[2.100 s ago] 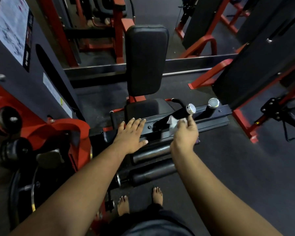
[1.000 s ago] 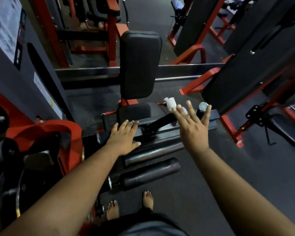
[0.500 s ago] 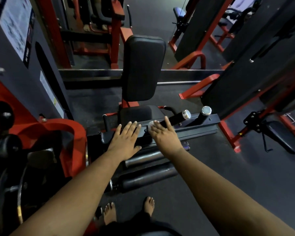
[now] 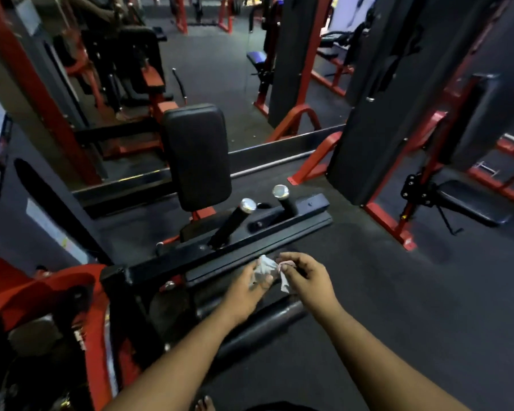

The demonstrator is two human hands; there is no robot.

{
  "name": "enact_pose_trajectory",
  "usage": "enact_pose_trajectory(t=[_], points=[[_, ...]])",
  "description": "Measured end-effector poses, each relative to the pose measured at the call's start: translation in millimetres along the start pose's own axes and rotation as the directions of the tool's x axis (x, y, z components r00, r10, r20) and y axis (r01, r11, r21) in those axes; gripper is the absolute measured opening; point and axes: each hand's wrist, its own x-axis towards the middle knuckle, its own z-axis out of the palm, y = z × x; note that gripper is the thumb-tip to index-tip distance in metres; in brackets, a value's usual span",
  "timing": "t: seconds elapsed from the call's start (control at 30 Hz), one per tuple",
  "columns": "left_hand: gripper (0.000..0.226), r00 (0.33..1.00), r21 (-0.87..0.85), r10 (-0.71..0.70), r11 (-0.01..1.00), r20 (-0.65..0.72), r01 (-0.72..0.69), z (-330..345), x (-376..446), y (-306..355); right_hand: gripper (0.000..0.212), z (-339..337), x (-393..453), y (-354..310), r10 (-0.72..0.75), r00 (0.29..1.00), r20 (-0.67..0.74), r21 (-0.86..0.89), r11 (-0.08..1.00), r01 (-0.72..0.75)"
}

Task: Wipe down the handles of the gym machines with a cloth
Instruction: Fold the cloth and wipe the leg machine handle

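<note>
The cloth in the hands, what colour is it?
White. The cloth, pinched between both hands, shows best in the head view.

Two hands (image 4: 279, 280), one cloth (image 4: 264, 266), two chrome-capped handles (image 4: 232, 222), one back pad (image 4: 196, 155).

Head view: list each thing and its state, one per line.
Cloth: crumpled, held between both hands.
Left hand: grips the cloth.
Right hand: pinches the cloth.
Near handle: tilted, untouched.
Far handle: upright, untouched.
Back pad: upright, unoccupied.
</note>
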Motion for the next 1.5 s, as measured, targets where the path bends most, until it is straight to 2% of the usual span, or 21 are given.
enact_pose_trajectory(t=[0.07, 0.17, 0.3, 0.4, 0.5, 0.63, 0.7, 0.77, 0.8, 0.83, 0.97, 1.0, 1.07, 1.13, 1.33, 1.4, 1.5], points=[[0.029, 0.996, -0.212, -0.072, 0.974, 0.046, 0.08, 37, 3, 25, 0.014, -39, -13, 5, 0.026, 1.0, -0.018, 0.053, 0.998, -0.025], [0.01, 0.994, -0.316, -0.101, 0.942, 0.051, 0.112, 86, 5, 55, 0.013, -94, -35, 14, 0.028, 0.998, -0.059, 0.059, 0.998, -0.024], [0.008, 0.997, -0.231, -0.063, 0.97, 0.045, 0.072, 146, 9, 86, 0.011, -167, -64, 34, 0.095, 0.987, -0.131, 0.024, 0.995, -0.093], [0.011, 0.998, -0.259, -0.067, 0.963, 0.004, 0.066, 181, 10, 102, 0.021, -210, -83, 53, 0.087, 0.99, -0.111, -0.102, 0.99, -0.099], [0.008, 1.0, -0.19, -0.002, 0.982, -0.016, -0.001, 212, 11, 115, 0.028, -246, -100, 69, 0.094, 0.994, -0.056, -0.225, 0.969, -0.104], [0.014, 0.97, -0.087, 0.126, 0.99, 0.208, -0.11, 246, 16, 130, 0.066, -272, -100, 72, 0.133, 0.991, 0.009, -0.117, 0.984, -0.131], [0.017, 0.937, -0.05, 0.179, 0.984, 0.299, -0.172, 257, 23, 135, 0.058, -278, -92, 72, 0.15, 0.987, 0.048, -0.149, 0.979, -0.142], [0.02, 0.932, -0.044, 0.194, 0.981, 0.307, -0.19, 264, 35, 139, 0.028, -285, -81, 73, 0.141, 0.989, 0.05, -0.215, 0.968, -0.127], [0.022, 0.94, -0.063, 0.185, 0.983, 0.287, -0.174, 265, 41, 141, 0.013, -288, -75, 74, 0.142, 0.989, 0.042, -0.21, 0.969, -0.13], [0.022, 0.951, -0.092, 0.173, 0.984, 0.256, -0.154, 266, 47, 144, 0.01, -291, -72, 75, 0.141, 0.989, 0.031, -0.185, 0.974, -0.133], [0.018, 0.997, -0.35, 0.018, 0.937, 0.078, 0.01, 276, 79, 147, 0.028, -305, -46, 81, 0.154, 0.986, -0.064, -0.006, 0.988, -0.155], [0.024, 0.995, -0.398, -0.029, 0.915, 0.094, 0.064, 280, 87, 146, 0.025, -307, -39, 81, 0.168, 0.983, -0.071, 0.033, 0.986, -0.166], [0.031, 0.97, -0.424, -0.075, 0.89, 0.231, 0.169, 291, 102, 145, 0.015, -310, -21, 78, 0.194, 0.977, -0.088, 0.096, 0.978, -0.185], [0.021, 0.936, -0.387, -0.083, 0.895, 0.343, 0.221, 304, 115, 145, 0.009, -316, -1, 76, 0.221, 0.968, -0.114, 0.123, 0.971, -0.207], [0.011, 0.967, -0.27, -0.094, 0.95, 0.238, 0.159, 326, 167, 147, 0.015, -358, 42, 76, 0.273, 0.932, -0.238, 0.08, 0.962, -0.262], [0.011, 0.965, -0.251, -0.129, 0.95, 0.228, 0.186, 331, 183, 152, 0.016, -375, 53, 82, 0.295, 0.919, -0.263, 0.088, 0.956, -0.281], [0.013, 0.938, -0.445, -0.211, 0.837, 0.274, 0.318, 345, 196, 164, 0.022, -392, 68, 90, 0.357, 0.909, -0.216, 0.218, 0.925, -0.312]])
